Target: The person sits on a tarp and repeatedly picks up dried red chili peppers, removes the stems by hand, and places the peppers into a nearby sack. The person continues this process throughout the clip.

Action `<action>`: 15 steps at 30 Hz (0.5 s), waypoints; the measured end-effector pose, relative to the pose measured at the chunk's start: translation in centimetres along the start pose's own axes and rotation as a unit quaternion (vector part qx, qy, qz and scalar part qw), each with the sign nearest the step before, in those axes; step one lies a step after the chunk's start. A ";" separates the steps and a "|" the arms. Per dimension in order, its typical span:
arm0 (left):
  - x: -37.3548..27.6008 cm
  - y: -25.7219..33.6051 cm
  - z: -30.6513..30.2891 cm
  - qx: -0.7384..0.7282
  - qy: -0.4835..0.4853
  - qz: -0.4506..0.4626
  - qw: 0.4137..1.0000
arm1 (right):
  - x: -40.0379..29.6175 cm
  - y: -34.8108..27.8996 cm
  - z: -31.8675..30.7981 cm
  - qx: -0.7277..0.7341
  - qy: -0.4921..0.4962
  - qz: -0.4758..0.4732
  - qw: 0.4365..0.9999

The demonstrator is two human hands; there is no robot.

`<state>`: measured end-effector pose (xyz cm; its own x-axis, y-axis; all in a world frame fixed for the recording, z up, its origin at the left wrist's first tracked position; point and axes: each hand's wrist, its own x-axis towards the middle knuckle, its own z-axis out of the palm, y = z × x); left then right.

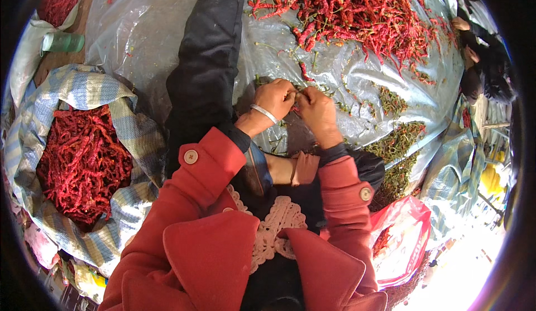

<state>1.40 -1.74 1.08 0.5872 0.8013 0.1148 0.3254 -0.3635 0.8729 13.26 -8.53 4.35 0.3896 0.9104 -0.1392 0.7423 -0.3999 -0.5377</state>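
Note:
My left hand (274, 100), with a pale bracelet at the wrist, meets my right hand (317, 112) above the plastic sheet. The fingertips of both are pinched together on something small, perhaps a chili stem; the fingers mostly hide it. A bit of red shows just below them. One dried red chili (306, 72) lies on the sheet just beyond my hands. A large heap of dried red chilies with stems (356, 13) spreads over the sheet farther off. At the left, a blue-and-cream striped woven sack (138, 143) stands with its mouth wide, holding dried red chilies (86, 164).
Piles of greenish stems (395, 143) lie on the sheet (142, 30) at the right. Nearer is a red and white plastic bag (418, 223). A green cup-like container (63, 42) rests at the upper left. A person in dark clothes (488, 59) sits at the far right. My outstretched leg crosses the sheet.

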 end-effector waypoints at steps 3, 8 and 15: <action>-0.2 0.7 -0.4 0.018 0.036 -0.027 0.999 | 0.2 -0.5 1.1 -0.083 0.067 0.100 0.989; 0.7 -0.4 -2.6 -0.526 -0.035 -0.363 0.768 | 1.1 2.7 -1.0 -0.110 -0.009 -0.019 0.994; 0.8 -2.2 -1.8 -0.459 -0.082 -0.364 0.806 | 8.7 0.9 1.5 -0.160 -0.001 -0.010 0.987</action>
<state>-0.16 0.59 0.11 0.6038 0.5423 -0.5843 -0.0137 0.7399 0.6725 16.53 -0.78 1.37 0.3729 0.9182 -0.1336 0.8839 -0.3953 -0.2497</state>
